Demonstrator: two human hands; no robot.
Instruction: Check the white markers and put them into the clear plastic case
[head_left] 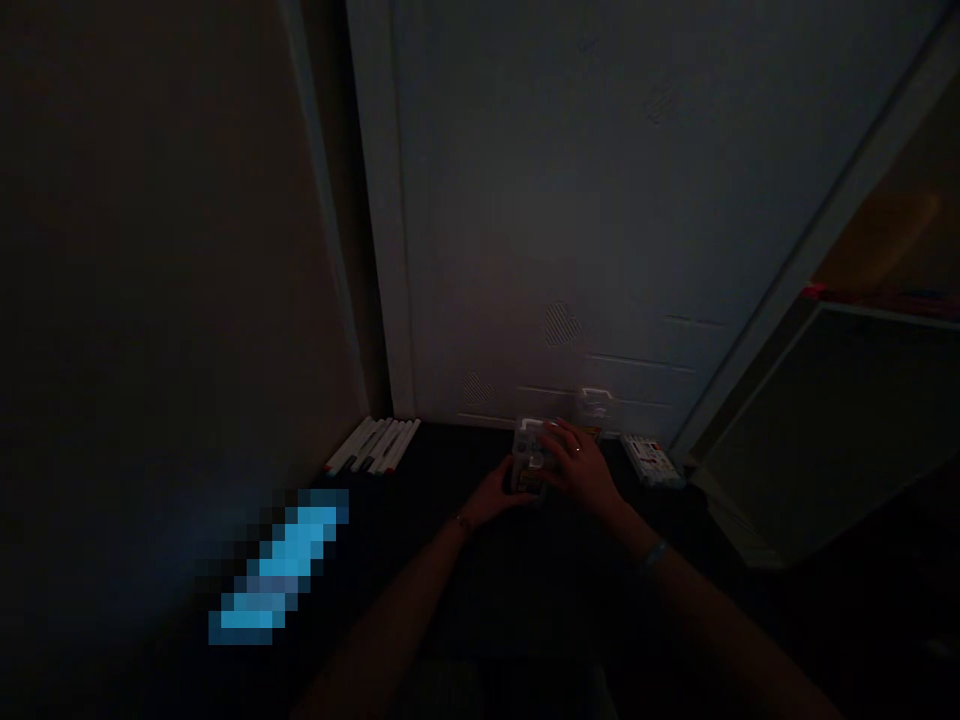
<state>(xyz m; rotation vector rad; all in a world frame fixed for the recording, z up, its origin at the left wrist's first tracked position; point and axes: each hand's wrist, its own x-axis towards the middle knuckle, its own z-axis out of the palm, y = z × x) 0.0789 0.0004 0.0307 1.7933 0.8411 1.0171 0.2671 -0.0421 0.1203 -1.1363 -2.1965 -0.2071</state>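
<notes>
Near the back of the dark table, both my hands are on a small clear plastic case (529, 440) with a whitish rim. My left hand (491, 492) wraps its lower left side, thumb and fingers around it. From the right, my right hand (581, 465) reaches over its top, fingers bent against the upper edge. Dim light hides what is inside the case. Just behind my right hand stands a second clear plastic piece (596, 400) with a similar rim, partly covered by the hand.
White markers (379, 445) lie in a row at the back left of the table (517, 600). Another group of white markers (651, 460) lies at the back right. A blurred, glowing blue screen (281, 565) is at the left. A pale panel (555, 200) with heart shapes rises behind.
</notes>
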